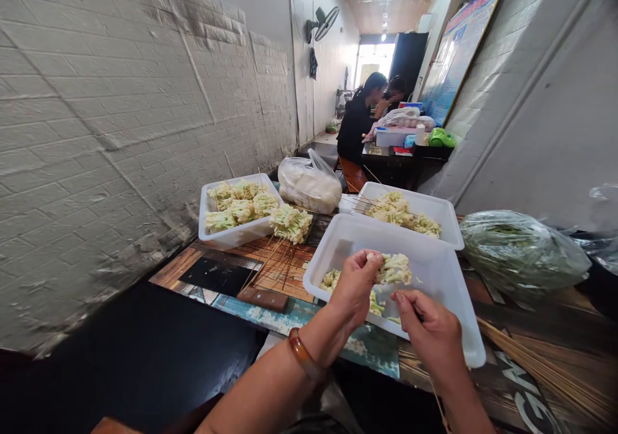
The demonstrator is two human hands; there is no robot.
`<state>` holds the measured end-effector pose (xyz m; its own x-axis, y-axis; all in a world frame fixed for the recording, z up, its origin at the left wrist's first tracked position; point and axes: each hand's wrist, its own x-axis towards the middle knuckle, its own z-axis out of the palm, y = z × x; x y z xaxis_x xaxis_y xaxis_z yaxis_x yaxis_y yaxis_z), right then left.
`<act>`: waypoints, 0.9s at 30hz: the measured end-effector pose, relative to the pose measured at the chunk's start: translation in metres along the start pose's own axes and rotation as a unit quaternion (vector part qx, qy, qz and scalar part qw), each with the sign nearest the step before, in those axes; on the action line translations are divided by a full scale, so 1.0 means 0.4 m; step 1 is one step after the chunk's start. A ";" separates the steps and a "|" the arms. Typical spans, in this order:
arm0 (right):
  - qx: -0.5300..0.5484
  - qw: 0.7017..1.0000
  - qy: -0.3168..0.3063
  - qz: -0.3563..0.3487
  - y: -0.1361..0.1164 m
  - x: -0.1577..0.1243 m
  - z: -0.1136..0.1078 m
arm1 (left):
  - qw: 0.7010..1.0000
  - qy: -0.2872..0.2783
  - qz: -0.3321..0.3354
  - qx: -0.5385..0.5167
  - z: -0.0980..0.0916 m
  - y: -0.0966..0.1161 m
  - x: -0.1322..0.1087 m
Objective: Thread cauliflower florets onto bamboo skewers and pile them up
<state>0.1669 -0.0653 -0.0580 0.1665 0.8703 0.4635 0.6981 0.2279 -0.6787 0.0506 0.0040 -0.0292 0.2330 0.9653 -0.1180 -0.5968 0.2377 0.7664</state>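
Head view, lower centre: left hand (355,286) clamps a cauliflower bunch (396,268) over the white tray (441,273); right hand (429,332) pinches a skewer (438,407).

Narrow food-prep corridor of a small eatery
White tubs (232,237) of skewered vegetables (290,223), loose bamboo skewers (545,369) and bagged greens (521,254) crowd a worn wooden surface (302,261) between painted brick walls (96,131); a wall fan (322,23) hangs further down.

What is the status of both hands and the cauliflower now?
Left hand shut on cauliflower piece, over white tray. Right hand close beside it, grip unclear. Nothing in the way.
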 end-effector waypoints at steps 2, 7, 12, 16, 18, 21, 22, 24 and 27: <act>-0.002 1.000 0.001 -0.004 -0.001 0.002 0.000 | 1.000 -0.017 -0.017 0.006 0.001 0.000 -0.008; -0.004 1.000 0.006 -0.001 -0.004 0.002 -0.001 | 0.996 -0.049 -0.068 0.041 0.004 -0.002 -0.024; -0.008 1.000 0.003 -0.005 -0.001 0.002 -0.001 | 0.994 -0.047 -0.087 0.055 0.010 0.001 -0.023; -0.008 1.000 0.005 -0.009 0.006 0.002 -0.001 | 0.992 -0.049 -0.077 0.083 0.012 -0.002 -0.022; -0.006 1.000 0.006 -0.007 0.006 0.001 0.000 | 0.992 -0.054 -0.074 0.085 0.012 -0.005 -0.023; -0.001 1.000 0.012 0.004 0.001 0.001 0.000 | 0.992 -0.062 -0.076 0.085 0.010 -0.009 -0.024; 0.000 1.000 0.015 0.010 0.000 0.001 0.000 | 0.991 -0.064 -0.078 0.084 0.008 -0.009 -0.024; 0.002 1.000 0.013 0.017 -0.001 0.002 0.000 | 0.991 -0.068 -0.082 0.079 0.004 -0.007 -0.021; 0.006 1.000 -0.002 0.011 0.005 0.003 -0.001 | 0.995 -0.052 -0.082 0.038 -0.003 -0.003 -0.009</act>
<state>0.1689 -0.0639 -0.0587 0.1787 0.8771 0.4457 0.6856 0.2140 -0.6959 0.0495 0.0003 -0.0302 0.4031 0.8966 -0.1832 -0.4855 0.3792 0.7877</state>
